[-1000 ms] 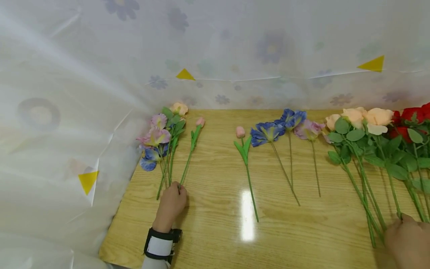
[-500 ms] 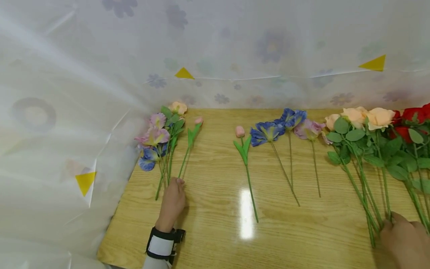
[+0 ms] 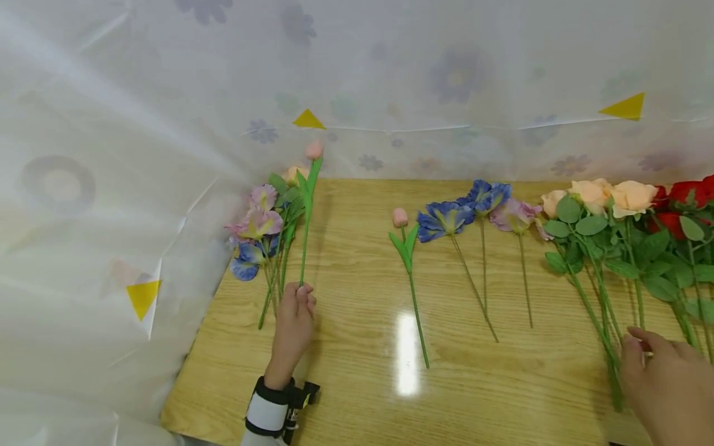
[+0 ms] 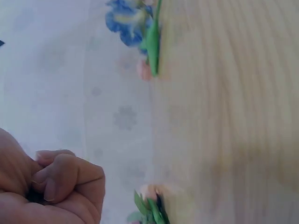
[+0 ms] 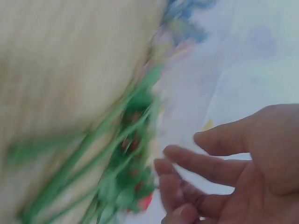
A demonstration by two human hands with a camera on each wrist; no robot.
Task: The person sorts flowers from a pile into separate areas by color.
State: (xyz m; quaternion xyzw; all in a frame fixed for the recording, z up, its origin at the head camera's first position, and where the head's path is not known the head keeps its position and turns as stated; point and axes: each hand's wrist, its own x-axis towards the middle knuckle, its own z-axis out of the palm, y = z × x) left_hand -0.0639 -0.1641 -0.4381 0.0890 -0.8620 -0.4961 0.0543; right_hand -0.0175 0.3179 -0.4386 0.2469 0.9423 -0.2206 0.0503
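Note:
In the head view my left hand (image 3: 295,316) pinches the stem of a pink tulip (image 3: 307,192), its bloom raised above the table's back edge. Beside it lies a bunch of mixed stems (image 3: 262,229) with mauve, blue and peach blooms. The left wrist view shows the curled fingers (image 4: 70,177), but the held stem cannot be made out there. On the far right my right hand (image 3: 669,378) hovers by the stems of the peach roses (image 3: 630,198), fingers loosely spread. The right wrist view shows this hand (image 5: 233,163) holding nothing, with blurred green stems (image 5: 84,154) beside it.
Another pink tulip (image 3: 409,266) lies mid-table. To its right are blue flowers (image 3: 446,220) and a mauve flower (image 3: 513,215). Red roses (image 3: 691,192) lie at the right edge. A patterned plastic curtain (image 3: 390,74) borders the wood-grain table (image 3: 346,371) at the back and left.
My left hand has lifted the pink tulip up and away from the table, tilting it over the bunch. The right hand has let go of a peach rose stem and spread its fingers.

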